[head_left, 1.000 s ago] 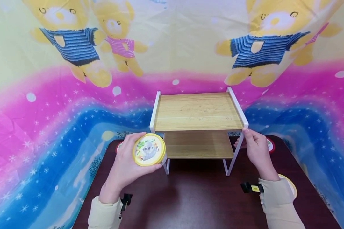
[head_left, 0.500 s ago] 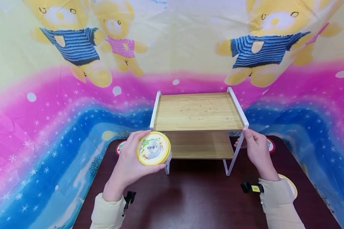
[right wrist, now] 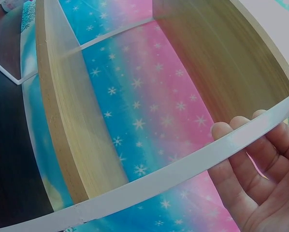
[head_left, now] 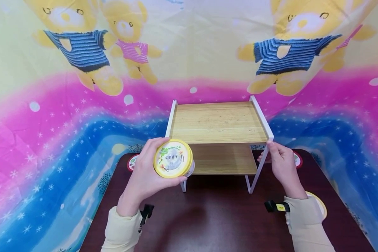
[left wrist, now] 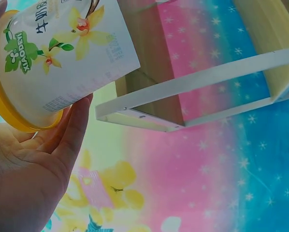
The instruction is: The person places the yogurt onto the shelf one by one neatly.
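My left hand [head_left: 145, 176] holds a round white tub [head_left: 172, 158] with a yellow-rimmed lid, raised in front of the shelf's left side. Its lid is tilted toward the head camera. Leaves and yellow flowers decorate the side of the tub [left wrist: 67, 53] in the left wrist view. At the right, my right hand [head_left: 285, 168] grips the white front post of a two-tier wooden shelf [head_left: 218, 120], just under its top corner. The right wrist view has several fingertips [right wrist: 222, 129] wrapped behind that white post [right wrist: 168, 179].
The shelf stands on a dark brown table [head_left: 220, 213]. Behind my left hand is a red-rimmed tub [head_left: 132, 162], and another red-rimmed tub [head_left: 297, 159] sits beyond my right hand. My right sleeve partly covers a yellow-rimmed tub [head_left: 321, 205]. A bear-print cloth [head_left: 192, 49] hangs behind.
My left hand has moved right and slightly up with the tub, closer to the shelf's left post. The tub's lid has turned so its print reads upright. My right hand stays put.
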### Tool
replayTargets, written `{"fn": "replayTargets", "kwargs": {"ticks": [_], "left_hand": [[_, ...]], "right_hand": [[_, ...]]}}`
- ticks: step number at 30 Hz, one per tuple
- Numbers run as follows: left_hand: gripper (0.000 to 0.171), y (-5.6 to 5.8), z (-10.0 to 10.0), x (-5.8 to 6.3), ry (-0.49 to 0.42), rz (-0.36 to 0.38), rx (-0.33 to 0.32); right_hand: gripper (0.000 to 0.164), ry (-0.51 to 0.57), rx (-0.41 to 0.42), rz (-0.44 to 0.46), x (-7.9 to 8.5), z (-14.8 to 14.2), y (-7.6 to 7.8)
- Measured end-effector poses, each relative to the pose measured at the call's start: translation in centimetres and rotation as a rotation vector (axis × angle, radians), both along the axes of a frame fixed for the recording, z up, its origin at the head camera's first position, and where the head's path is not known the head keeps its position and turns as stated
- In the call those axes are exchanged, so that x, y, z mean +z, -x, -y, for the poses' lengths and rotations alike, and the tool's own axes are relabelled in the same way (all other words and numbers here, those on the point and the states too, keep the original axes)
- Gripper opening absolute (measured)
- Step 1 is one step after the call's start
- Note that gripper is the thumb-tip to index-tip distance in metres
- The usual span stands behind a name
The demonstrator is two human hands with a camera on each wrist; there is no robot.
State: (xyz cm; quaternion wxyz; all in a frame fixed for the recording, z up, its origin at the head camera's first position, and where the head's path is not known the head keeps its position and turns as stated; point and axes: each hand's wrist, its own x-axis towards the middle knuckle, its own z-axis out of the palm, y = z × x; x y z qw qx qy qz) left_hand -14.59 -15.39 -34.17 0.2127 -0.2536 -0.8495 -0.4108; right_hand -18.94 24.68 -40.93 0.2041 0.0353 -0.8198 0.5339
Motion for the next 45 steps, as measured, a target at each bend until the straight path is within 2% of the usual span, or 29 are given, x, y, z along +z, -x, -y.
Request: {"fn": "replayTargets", "kwargs": {"ticks": [14, 30, 34, 45], "left_hand": [[0.101, 1.0, -0.9, 1.2, -0.033, -0.097, -0.052], [0.101, 1.9, -1.2, 2.2, -0.064, -0.155, -0.093], [0.102, 2.2, -1.3, 2.5, -0.069, -0.188, -0.09], [0.102, 2.9, -1.6, 3.1, -0.076, -0.199, -0.08]], "right_hand": [[0.051, 0.008, -0.004, 0.0, 0.0, -0.1, 0.1], [0.051, 0.009, 0.007, -0.009, 0.0, -0.1, 0.1], [0.051, 0.006, 0.006, -0.013, 0.0, -0.1, 0.1], [0.05, 0.011, 0.004, -0.022, -0.1, -0.2, 0.1]]}}
